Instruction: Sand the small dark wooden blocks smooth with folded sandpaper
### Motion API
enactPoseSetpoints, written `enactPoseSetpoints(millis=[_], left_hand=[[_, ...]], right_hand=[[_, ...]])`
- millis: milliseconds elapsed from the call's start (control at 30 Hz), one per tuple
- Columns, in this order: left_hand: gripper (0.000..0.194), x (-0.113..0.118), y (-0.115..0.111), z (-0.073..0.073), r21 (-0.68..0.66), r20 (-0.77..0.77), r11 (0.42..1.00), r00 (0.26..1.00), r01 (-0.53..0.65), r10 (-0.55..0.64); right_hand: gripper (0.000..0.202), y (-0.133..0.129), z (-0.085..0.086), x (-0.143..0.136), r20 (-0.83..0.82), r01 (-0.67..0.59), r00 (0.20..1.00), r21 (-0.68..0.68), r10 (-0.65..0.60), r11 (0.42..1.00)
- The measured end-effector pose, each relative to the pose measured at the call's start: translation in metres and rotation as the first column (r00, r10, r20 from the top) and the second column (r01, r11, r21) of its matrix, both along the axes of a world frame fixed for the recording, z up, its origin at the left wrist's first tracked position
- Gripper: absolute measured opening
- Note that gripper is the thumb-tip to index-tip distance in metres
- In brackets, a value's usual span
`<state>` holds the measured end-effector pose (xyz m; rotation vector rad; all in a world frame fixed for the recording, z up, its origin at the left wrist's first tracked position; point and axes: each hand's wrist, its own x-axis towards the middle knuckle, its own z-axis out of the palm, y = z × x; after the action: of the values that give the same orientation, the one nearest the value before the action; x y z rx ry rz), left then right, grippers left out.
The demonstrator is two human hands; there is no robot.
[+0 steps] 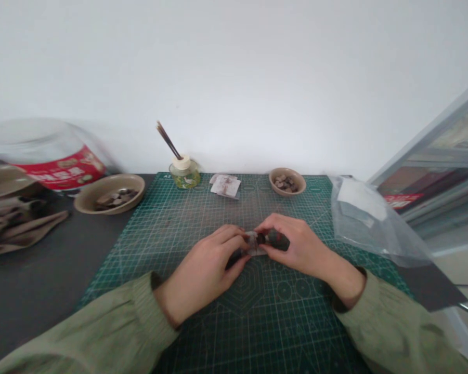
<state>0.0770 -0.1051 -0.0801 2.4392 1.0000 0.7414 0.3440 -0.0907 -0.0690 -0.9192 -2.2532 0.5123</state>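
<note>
Over the middle of the green cutting mat [242, 332], my left hand [212, 259] pinches the left side of a small clear plastic bag [254, 244]. My right hand [296, 244] is at the bag's right side, thumb and fingers closed around its edge and a small dark piece [261, 239]. The fingertips hide part of both the bag and the dark piece. Both hands are low, close to the mat.
Behind the hands stand a reed diffuser [185, 171], flat packets [225, 185] and a small bowl of brown pieces [287, 182]. A larger bowl [109, 194], a big jar [54, 156] and brown cloth [19, 226] are left. A plastic bag [374, 223] lies right.
</note>
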Motion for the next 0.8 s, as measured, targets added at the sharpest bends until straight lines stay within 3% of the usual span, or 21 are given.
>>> enactPoseSetpoints(millis=[200, 467, 800], left_hand=[[0.015, -0.0002, 0.0009, 0.0000, 0.005, 0.015, 1.000, 1.000, 0.004, -0.004], [0.016, 0.0013, -0.0003, 0.0018, 0.016, 0.013, 1.000, 1.000, 0.003, -0.003], [0.018, 0.0009, -0.0009, 0.0025, 0.079, -0.038, 0.997, 0.999, -0.007, 0.011]], right_hand=[[0.043, -0.0004, -0.0016, -0.0018, -0.158, -0.049, 0.987, -0.075, 0.037, 0.996], [0.043, -0.0001, 0.0013, 0.0002, 0.032, -0.103, 0.994, -0.031, 0.104, 0.994], [0.016, 0.0008, 0.0055, 0.0028, 0.148, -0.060, 0.988, 0.049, 0.052, 0.997]])
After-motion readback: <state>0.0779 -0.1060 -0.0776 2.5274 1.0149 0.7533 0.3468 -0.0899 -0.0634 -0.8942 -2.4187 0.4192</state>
